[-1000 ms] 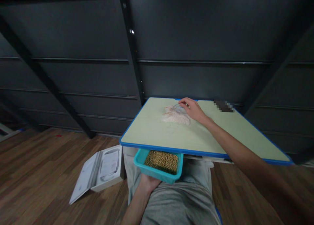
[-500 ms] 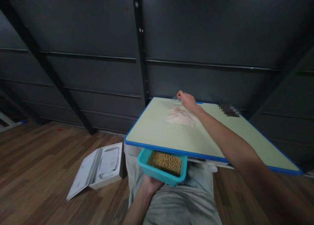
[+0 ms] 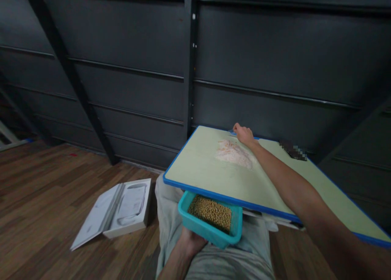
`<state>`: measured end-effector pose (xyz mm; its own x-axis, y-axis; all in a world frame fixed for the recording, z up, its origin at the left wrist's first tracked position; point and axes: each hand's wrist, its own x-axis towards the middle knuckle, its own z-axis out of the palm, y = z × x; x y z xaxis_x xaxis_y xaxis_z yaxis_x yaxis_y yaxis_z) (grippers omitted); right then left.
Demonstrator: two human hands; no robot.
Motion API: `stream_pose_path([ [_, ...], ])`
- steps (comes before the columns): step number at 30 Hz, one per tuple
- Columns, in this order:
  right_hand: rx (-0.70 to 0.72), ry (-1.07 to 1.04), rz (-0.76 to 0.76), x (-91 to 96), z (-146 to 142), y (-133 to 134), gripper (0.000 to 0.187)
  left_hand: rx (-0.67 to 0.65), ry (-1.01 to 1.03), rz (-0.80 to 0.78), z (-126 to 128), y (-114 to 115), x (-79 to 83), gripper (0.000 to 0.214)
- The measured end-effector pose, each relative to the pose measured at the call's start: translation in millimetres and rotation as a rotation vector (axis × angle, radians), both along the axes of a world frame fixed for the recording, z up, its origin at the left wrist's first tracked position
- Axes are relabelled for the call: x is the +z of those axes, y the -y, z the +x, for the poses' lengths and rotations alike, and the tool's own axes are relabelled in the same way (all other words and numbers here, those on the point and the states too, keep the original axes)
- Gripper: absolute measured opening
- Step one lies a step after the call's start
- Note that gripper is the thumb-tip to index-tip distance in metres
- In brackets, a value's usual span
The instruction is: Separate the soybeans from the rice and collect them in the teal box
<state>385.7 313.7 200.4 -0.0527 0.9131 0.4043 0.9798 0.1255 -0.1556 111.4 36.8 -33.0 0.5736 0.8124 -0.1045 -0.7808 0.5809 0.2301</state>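
Observation:
My left hand (image 3: 190,241) holds a teal plastic basket (image 3: 198,226) of small tan beans (image 3: 210,213) under the near edge of a pale green table with a blue rim (image 3: 214,195). My right hand (image 3: 242,134) reaches across to the table's far edge, fingers curled on a small clear object I cannot make out. Just in front of that hand a heap of pale pinkish-white grains (image 3: 234,153) lies on the tabletop.
An open white box with a moulded insert (image 3: 122,208) lies on the wooden floor to the left. A dark panelled wall with slanted steel struts (image 3: 76,88) stands behind the table. A blurred dark item (image 3: 293,149) sits at the table's far right edge.
My right hand has drawn back from the grain heap to the table's far edge. The view has swung left and up; the basket stays under the table's near edge.

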Motion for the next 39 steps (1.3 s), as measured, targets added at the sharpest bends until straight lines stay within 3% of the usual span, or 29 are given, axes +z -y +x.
stream_pose_path([
  [6,0.147,-0.111,-0.050,-13.5,-12,1,0.015,-0.011,-0.033,0.007,0,-1,-1.7,0.031],
  [17,0.332,-0.453,-0.083,-18.7,-11,-1,0.007,-0.021,-0.077,-0.007,-4,-2,5.3,0.039],
  [27,0.285,-0.578,-0.129,-30.3,-5,-5,0.004,0.013,-0.038,-0.019,-3,-2,2.0,0.035],
  [39,0.241,-0.638,-0.078,-37.6,-1,14,0.008,0.032,-0.076,-0.057,-6,-6,-3.7,0.039],
])
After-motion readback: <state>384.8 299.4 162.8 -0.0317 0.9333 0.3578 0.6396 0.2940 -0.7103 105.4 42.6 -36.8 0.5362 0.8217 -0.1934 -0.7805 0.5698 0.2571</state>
